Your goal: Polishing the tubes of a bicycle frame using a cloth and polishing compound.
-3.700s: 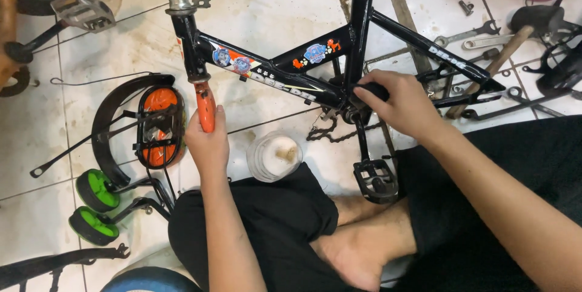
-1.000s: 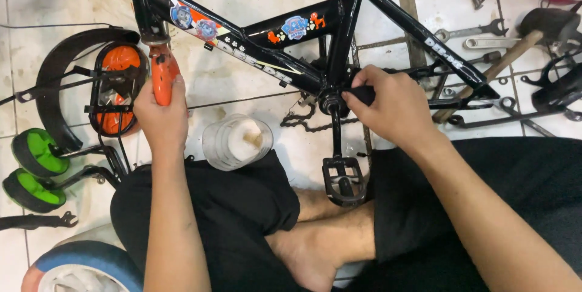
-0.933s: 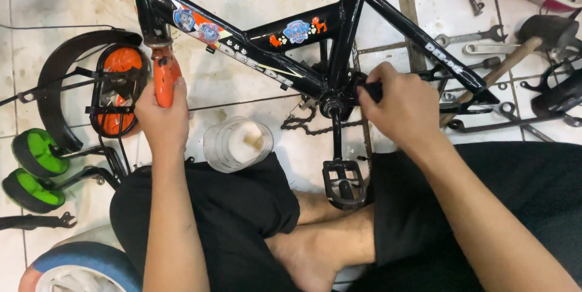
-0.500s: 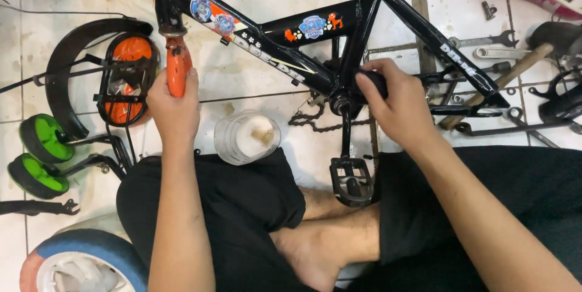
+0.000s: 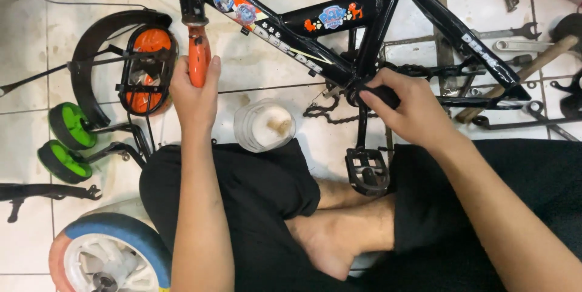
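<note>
Changes since earlier pictures:
- Right hand (image 5: pixel 407 107): fingers now wrapped over the black tool handle (image 5: pixel 381 94) at the crank; shortly before, raised more open above it.
- Bicycle frame (image 5: pixel 339 31): sits higher and further right in view.
- Blue-rimmed wheel (image 5: pixel 112 249): now shows more fully at lower left.

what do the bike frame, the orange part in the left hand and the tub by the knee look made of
Bike frame: looks like painted metal tubing, glossy black, with sheen along the tubes and colourful stickers on them.
Orange fork leg held by the left hand: probably painted metal too, smooth and shiny orange.
Tub: likely translucent plastic, cloudy whitish walls with pale contents showing through.
</note>
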